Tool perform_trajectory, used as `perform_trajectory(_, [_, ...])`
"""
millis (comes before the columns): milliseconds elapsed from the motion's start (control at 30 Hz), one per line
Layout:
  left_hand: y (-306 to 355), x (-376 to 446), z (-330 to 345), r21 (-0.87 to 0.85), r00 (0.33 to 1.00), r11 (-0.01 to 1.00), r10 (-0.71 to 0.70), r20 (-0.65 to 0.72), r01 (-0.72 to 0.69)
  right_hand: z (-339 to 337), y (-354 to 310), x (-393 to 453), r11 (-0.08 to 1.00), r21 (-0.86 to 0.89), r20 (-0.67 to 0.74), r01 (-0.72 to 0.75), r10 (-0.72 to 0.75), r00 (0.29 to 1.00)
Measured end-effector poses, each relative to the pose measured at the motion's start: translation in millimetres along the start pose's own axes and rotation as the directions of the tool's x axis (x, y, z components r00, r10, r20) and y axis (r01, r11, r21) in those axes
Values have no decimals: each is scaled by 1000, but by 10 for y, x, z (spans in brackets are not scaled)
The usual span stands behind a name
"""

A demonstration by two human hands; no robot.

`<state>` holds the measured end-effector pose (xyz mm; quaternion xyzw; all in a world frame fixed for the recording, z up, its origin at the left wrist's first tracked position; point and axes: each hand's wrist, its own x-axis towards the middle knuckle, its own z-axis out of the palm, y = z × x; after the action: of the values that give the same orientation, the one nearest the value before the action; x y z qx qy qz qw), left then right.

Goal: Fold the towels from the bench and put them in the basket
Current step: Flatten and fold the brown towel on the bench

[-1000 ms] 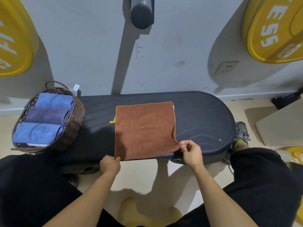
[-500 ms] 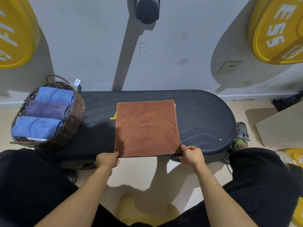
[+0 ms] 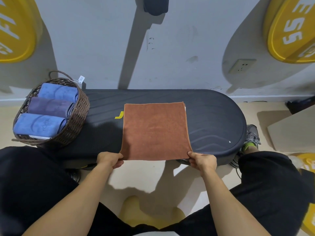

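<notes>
while the brown towel (image 3: 155, 131) lies spread flat on the dark tabletop (image 3: 213, 120), you hold its two near corners. your left hand (image 3: 109, 160) pinches the near left corner, and your right hand (image 3: 202, 160) pinches the near right corner, so each grip is closed on the cloth. the towel's near edge sits right at the front edge of the tabletop, and its far edge reaches almost to the back. a small yellow mark (image 3: 119, 115) on the tabletop shows just beside the towel's left edge. at the left end of the tabletop stands the wicker basket (image 3: 76, 120), well apart from the brown towel. inside it lie three rolled towels side by side: a blue one (image 3: 58, 92) farthest from you, a purple one (image 3: 49, 107) in the middle, and another blue one (image 3: 39, 125) nearest you. a white tag (image 3: 81, 79) hangs at the basket's far rim.
</notes>
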<state>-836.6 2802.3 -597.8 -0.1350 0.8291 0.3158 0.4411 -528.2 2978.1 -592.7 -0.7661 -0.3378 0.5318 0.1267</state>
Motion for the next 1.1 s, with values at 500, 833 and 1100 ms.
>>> perform_trajectory(500, [473,-383,-146,-52,944,978,207,255,-200,-29,-406,-84,971,106,265,217,-237,935])
perform_trajectory(833, [891,-149,-105,-199,806,902,432,404,-384,60,-1155,85,910,25,435,414,-383,815])
perform_trajectory(1100, [1251,371,-7,182,779,761,626,44,-622,463,-1614,574,934,75,383,349,-350,855])
